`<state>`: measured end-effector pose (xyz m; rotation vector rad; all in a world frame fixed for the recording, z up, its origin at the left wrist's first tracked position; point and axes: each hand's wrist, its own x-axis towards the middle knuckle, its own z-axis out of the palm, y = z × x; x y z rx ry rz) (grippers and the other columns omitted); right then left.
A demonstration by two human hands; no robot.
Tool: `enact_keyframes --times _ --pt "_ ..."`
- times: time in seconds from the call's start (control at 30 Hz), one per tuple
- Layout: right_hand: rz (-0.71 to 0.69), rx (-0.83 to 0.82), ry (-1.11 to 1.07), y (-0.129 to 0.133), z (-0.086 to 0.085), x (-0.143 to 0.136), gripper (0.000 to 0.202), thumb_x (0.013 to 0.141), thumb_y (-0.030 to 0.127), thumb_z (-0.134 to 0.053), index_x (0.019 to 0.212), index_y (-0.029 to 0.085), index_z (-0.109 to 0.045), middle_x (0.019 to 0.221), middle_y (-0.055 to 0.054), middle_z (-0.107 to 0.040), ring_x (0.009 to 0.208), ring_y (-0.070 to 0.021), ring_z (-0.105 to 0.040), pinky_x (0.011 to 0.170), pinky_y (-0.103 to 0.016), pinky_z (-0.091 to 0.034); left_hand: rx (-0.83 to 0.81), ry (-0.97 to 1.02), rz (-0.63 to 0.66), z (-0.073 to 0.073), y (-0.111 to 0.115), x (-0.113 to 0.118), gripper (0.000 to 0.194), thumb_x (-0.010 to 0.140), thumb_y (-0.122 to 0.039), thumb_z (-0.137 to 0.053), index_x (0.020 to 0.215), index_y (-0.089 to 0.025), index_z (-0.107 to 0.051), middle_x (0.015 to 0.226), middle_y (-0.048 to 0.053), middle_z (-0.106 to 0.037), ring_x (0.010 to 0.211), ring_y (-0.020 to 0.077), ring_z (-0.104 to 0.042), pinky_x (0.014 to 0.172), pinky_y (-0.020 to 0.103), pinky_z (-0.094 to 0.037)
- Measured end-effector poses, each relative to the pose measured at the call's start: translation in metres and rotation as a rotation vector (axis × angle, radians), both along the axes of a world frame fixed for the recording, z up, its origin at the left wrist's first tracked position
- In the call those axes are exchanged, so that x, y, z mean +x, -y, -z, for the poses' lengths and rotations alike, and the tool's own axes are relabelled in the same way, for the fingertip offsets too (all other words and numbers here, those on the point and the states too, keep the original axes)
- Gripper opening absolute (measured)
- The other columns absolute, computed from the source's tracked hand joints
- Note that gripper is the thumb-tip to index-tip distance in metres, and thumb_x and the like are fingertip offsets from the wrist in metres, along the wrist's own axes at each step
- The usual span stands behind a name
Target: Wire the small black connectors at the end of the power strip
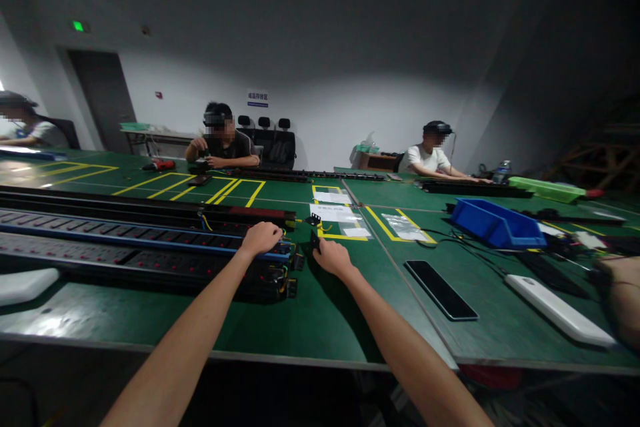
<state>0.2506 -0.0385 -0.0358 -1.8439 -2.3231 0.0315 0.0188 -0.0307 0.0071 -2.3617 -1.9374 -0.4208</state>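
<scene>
1. Fingers of the right hand pinch a small black piece; the left hand lies over long strips, grip unclear.
2. Desk: pushing could slide the strips.
3. Piece, beside the strip ends: brushing could snag wires.

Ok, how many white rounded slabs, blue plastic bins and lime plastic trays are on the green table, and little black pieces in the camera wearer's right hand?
White rounded slabs: 2
Blue plastic bin: 1
Lime plastic tray: 1
Little black piece in right hand: 1
Total: 5
</scene>
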Motion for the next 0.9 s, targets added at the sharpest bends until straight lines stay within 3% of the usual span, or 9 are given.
enact_keyframes --times 0.9 --pt "0.006 0.0 0.021 0.0005 -0.0007 -0.0005 0.031 0.097 0.035 -0.041 0.115 0.017 -0.057 0.108 -0.016 -0.069 0.098 -0.0293 -0.068 0.079 -0.036 -0.049 -0.005 0.011 -0.015 0.0 0.0007 0.0004 0.042 0.095 -0.036 -0.038 0.091 -0.025 -0.078 0.104 0.009 -0.076 0.098 0.0249 -0.068 0.084 0.03 -0.05"
